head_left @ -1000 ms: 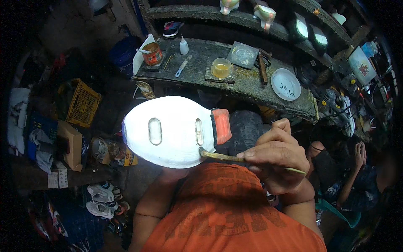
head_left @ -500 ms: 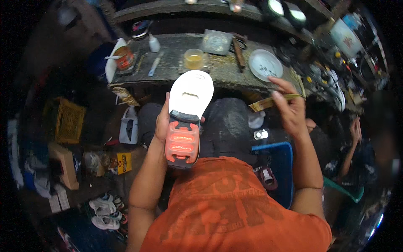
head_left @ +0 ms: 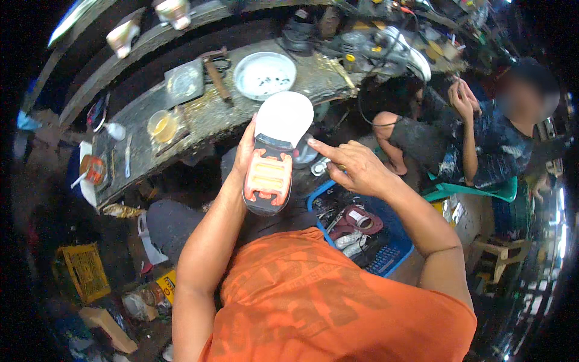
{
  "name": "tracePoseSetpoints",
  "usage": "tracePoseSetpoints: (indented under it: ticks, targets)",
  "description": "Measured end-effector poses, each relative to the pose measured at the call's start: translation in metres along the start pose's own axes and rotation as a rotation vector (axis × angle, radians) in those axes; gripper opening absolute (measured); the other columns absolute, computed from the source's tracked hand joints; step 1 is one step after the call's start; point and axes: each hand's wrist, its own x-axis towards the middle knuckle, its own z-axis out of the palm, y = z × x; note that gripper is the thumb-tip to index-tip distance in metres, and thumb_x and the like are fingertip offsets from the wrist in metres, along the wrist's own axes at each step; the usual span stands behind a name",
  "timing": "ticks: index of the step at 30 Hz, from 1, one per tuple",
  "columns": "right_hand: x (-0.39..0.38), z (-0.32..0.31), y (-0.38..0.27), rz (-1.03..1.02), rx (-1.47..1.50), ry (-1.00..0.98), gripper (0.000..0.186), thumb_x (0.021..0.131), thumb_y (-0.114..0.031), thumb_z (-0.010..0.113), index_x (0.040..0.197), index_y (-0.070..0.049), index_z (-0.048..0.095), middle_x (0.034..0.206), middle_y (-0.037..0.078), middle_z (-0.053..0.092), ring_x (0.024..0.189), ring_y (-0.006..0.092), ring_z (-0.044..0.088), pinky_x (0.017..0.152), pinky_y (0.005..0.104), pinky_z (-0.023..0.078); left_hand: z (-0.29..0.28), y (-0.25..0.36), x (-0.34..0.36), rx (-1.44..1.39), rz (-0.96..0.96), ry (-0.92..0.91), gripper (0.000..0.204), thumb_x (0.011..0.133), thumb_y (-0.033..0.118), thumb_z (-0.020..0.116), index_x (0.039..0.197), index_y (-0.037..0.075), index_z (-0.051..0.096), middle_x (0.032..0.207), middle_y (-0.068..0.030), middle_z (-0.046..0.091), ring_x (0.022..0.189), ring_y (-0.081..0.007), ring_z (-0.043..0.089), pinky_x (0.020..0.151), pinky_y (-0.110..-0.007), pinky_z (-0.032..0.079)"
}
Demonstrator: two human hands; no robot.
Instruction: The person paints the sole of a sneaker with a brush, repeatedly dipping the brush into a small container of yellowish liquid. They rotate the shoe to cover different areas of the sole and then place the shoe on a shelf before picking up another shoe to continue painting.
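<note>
My left hand (head_left: 246, 148) is closed around the side of an upturned shoe (head_left: 271, 160), over my lap. Its sole faces up, with a plain white front part (head_left: 284, 117) and an orange and black heel part (head_left: 269, 177). To the right of the shoe is my right hand (head_left: 362, 169), its index finger stretched toward the sole's edge and its thumb apart below. The other fingers are curled. A small yellowish edge shows between thumb and index finger; what it belongs to is mostly hidden.
A worn wooden bench (head_left: 205, 123) carries a white bowl (head_left: 265, 72), a cup of amber liquid (head_left: 161, 127), a hammer (head_left: 217, 79) and a white bottle (head_left: 114, 131). At my right stands a blue basket (head_left: 392, 260) of shoes; beyond it sits another person (head_left: 467, 136).
My view has swung right, bringing the seated person and basket further in. My right hand has come in beside the shoe; the yellowish strip at its fingers no longer shows at length.
</note>
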Motion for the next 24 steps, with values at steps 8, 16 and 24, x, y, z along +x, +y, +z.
tracePoseSetpoints:
  ticks: [8,16,24]
  targets:
    - [-0.025,0.002,0.031,0.055,-0.027,0.098,0.069,0.087,-0.009,0.060,0.153,-0.016,0.041,0.071,0.009,0.053,0.068,0.0282,0.056,0.069,0.0416,0.044,0.020,-0.028,0.049,0.048,-0.075,0.046,0.066,0.101,0.057,0.043,0.136,0.001,0.051,0.106,-0.0225,0.070,0.075,-0.0363,0.072,0.060,-0.042,0.063]
    - [-0.045,0.009,0.040,0.146,0.087,0.121,0.067,0.083,-0.007,0.062,0.148,-0.014,0.048,0.072,0.009,0.057,0.066,0.0284,0.056,0.067,0.0411,0.043,0.035,-0.027,0.058,0.140,-0.025,0.017,0.065,0.102,0.055,0.042,0.135,0.001,0.051,0.105,-0.0217,0.070,0.074,-0.0322,0.072,0.061,-0.041,0.063]
    - [-0.046,0.013,0.043,0.052,0.052,0.266,0.070,0.081,-0.007,0.063,0.149,-0.015,0.047,0.070,0.009,0.055,0.065,0.0282,0.055,0.067,0.0401,0.044,0.045,-0.039,0.064,0.149,-0.025,0.046,0.065,0.102,0.055,0.041,0.133,-0.001,0.052,0.102,-0.0208,0.070,0.077,-0.0291,0.072,0.065,-0.038,0.062]
